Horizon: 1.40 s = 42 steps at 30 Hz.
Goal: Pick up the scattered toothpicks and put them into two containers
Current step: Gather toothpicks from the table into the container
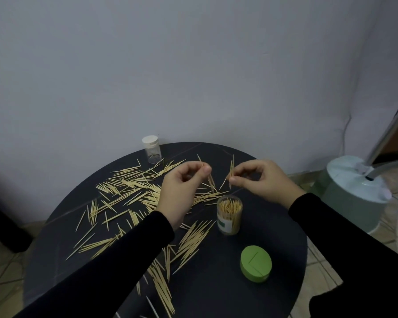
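Many pale wooden toothpicks [126, 187] lie scattered over the left and middle of a round dark table [274, 226]. A clear open container [229, 214] with a green label stands upright at the centre right, full of toothpicks. A second clear container [152, 149] with a white cap stands at the table's far edge. My left hand [182, 191] hovers above the table and pinches a few toothpicks between thumb and fingers. My right hand [262, 180] pinches a small bundle of toothpicks, held upright just behind the open container.
A green round lid [256, 263] lies on the table in front of the open container. A pale green lamp base [352, 187] with a metal pole and cables stands on the tiled floor to the right. A grey wall rises right behind the table.
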{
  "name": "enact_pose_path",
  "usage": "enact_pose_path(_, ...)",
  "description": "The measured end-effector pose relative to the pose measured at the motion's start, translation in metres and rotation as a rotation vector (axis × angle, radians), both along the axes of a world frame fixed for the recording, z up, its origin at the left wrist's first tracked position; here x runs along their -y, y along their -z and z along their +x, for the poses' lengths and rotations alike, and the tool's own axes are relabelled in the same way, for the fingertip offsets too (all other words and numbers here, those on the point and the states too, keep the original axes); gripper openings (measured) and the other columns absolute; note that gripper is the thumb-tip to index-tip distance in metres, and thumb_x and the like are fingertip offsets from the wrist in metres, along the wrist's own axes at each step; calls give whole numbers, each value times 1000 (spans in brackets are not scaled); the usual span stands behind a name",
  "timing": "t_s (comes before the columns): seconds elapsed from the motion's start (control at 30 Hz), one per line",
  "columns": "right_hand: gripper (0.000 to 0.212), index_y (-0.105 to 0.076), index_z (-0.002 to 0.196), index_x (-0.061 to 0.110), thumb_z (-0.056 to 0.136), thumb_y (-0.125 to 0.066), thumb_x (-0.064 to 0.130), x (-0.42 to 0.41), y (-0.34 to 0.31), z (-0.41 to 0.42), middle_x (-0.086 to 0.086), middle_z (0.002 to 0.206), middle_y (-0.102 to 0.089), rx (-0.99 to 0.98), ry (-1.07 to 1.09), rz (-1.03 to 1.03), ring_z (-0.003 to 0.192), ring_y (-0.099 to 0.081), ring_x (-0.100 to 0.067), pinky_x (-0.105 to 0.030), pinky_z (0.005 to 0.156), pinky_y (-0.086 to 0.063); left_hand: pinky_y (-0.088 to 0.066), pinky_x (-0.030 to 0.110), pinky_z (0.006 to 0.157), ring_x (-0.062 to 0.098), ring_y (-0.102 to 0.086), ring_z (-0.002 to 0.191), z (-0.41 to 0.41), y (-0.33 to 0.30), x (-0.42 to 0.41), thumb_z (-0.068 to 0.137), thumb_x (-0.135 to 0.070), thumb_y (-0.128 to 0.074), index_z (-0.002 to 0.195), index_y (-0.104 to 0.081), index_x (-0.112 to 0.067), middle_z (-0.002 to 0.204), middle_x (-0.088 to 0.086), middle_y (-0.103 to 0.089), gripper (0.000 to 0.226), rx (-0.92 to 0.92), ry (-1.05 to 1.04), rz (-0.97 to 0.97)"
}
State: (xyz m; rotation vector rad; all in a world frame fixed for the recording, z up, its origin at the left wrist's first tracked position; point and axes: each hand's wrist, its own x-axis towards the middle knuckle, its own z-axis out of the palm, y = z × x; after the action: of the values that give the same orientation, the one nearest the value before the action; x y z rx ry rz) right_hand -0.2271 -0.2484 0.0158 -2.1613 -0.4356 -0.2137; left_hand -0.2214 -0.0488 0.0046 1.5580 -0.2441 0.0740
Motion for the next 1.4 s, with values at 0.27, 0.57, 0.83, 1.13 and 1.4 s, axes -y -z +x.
enact_pose_path(0.27,11,-72,78,35,78,-77,26,6,5,1,10,93,-67,-137,-138,-156,87,-63,-1,-19,78,-48,-51,14,72,3,-67,84,-6,17,5,84,-13,-69,93,-73,-12,90,0,-72,9,-74,224,180)
enact_pose_path(0.57,18,-65,86,42,76,-78,34,10,3,-1,18,91,-65,-140,-117,-233,88,-58,10,-11,73,-38,-38,12,87,-7,-48,107,-1,20,-5,92,-41,-54,121,-60,-36,114,-24,-58,30,331,134,644)
enact_pose_path(0.83,36,-65,85,37,58,-87,46,12,4,-2,20,84,-65,-179,-125,-285,74,-51,8,-16,66,-36,-44,41,92,7,-46,118,-4,33,-11,96,-46,-40,134,-53,-28,130,-20,-55,45,768,246,964)
enact_pose_path(1.13,44,-70,106,33,66,-83,47,10,2,-2,22,88,-67,-206,-138,-332,84,-55,14,-5,68,-37,-46,36,94,1,-57,109,-7,25,-9,88,-27,-59,117,-66,-21,113,-14,-66,31,789,207,668)
enact_pose_path(1.4,40,-71,103,32,67,-83,45,10,3,-2,19,89,-69,-204,-134,-330,83,-55,12,-4,68,-36,-27,43,100,9,-35,135,1,38,-21,92,-57,-42,124,-61,-37,140,-19,-49,43,854,253,1031)
